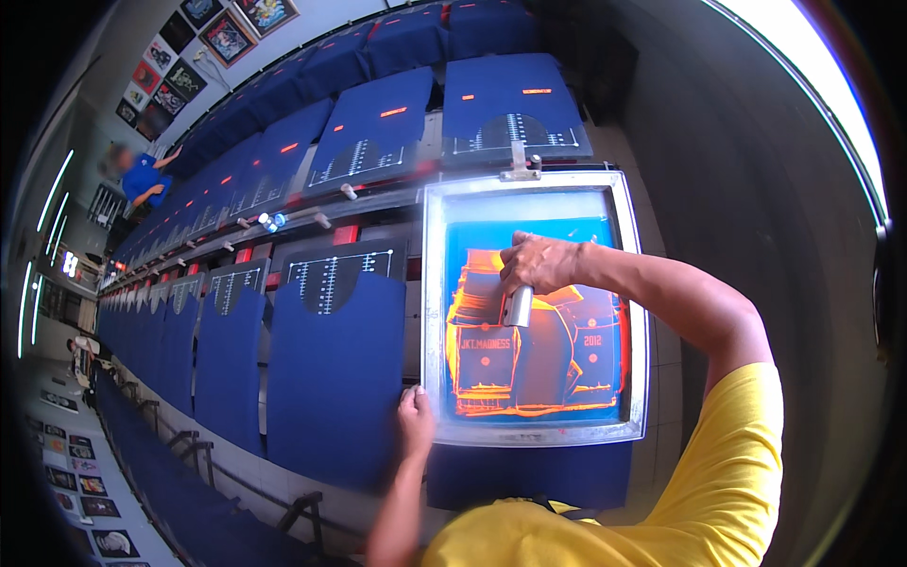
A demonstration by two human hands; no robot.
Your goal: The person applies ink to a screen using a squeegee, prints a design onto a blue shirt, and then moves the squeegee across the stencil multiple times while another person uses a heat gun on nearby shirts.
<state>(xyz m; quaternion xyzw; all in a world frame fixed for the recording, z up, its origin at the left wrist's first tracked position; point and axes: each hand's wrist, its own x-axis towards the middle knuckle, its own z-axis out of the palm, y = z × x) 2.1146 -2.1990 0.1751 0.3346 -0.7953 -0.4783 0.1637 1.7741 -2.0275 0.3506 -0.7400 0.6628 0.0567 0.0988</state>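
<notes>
A screen-printing frame (pixel 637 312) with a silver metal border lies in front of me. Its blue mesh (pixel 529 231) carries orange ink over a design with boxes and lettering. My right hand (pixel 543 265) is closed around a squeegee (pixel 517 310) with a silver metal body, over the upper middle of the mesh. The squeegee's blade is mostly hidden by hand and handle. At the frame's lower left corner, my left hand (pixel 415 416) has its fingers curled against the outer edge. Dark blue fabric (pixel 529 472) shows beneath the frame's near side.
A metal clamp (pixel 520 168) sits at the frame's far edge. Long rows of boards bear blue fabric pieces (pixel 335 378); those across the rail (pixel 378 194) have small orange prints. A person in blue (pixel 144 178) is at the far left. A dark wall (pixel 737 170) rises at right.
</notes>
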